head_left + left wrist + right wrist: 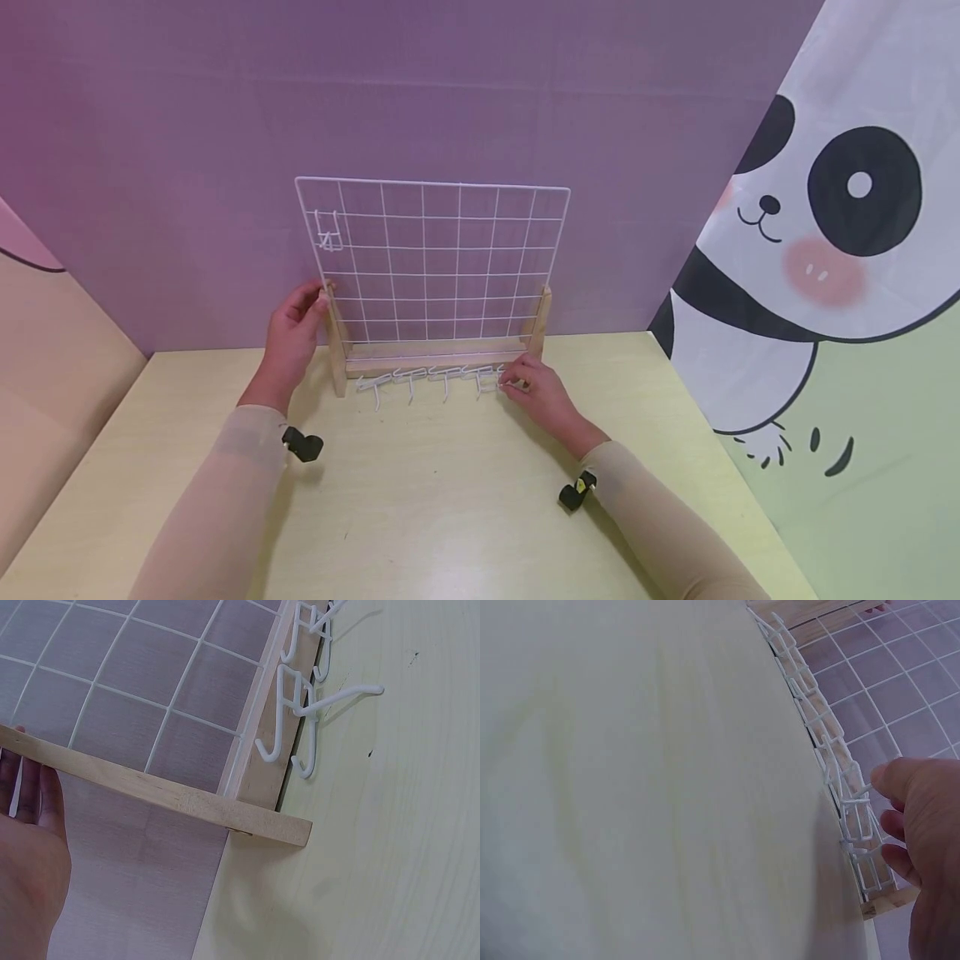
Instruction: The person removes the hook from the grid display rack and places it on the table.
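Note:
A white wire grid panel (442,258) stands tilted in a wooden stand (336,350). My left hand (295,321) grips the top of the stand's left post, its fingers reaching behind the wood (157,786) in the left wrist view. In front of the stand's lower bar lies a row of several white wire hooks (410,379). At the row's right end my right hand (542,392) pinches a white wire hook (859,806) between thumb and fingertips; the fingers partly cover it. Another hook (328,232) hangs on the grid's upper left.
The pale wooden table (442,500) extends in front of the stand. A purple backdrop (187,167) rises behind it, and a panda print (862,275) covers the right side. Small black cameras (303,444) are strapped to both wrists.

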The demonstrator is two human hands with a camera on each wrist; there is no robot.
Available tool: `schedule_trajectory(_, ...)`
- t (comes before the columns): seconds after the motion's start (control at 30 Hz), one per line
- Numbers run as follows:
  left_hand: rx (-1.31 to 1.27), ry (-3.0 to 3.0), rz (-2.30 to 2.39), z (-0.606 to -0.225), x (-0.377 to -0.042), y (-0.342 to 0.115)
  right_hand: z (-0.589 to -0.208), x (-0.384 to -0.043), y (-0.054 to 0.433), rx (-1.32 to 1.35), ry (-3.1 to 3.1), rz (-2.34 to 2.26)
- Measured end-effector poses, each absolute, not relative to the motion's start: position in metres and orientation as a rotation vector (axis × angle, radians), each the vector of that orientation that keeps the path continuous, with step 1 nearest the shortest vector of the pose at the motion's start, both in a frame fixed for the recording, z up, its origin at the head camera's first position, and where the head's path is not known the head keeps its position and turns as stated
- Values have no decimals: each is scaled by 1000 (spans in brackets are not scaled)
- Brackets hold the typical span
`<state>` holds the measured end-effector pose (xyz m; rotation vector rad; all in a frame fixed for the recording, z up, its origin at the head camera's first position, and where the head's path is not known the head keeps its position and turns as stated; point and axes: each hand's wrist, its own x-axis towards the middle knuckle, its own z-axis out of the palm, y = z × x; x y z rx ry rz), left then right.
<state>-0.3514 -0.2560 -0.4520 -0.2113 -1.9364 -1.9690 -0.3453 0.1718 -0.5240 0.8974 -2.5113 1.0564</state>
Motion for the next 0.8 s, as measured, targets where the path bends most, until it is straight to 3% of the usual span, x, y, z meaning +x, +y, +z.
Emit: schedule_trajectory(0.8,-203,-1958,-1960,-452,-352,-256,-526,-342,175,1017,-2579,948)
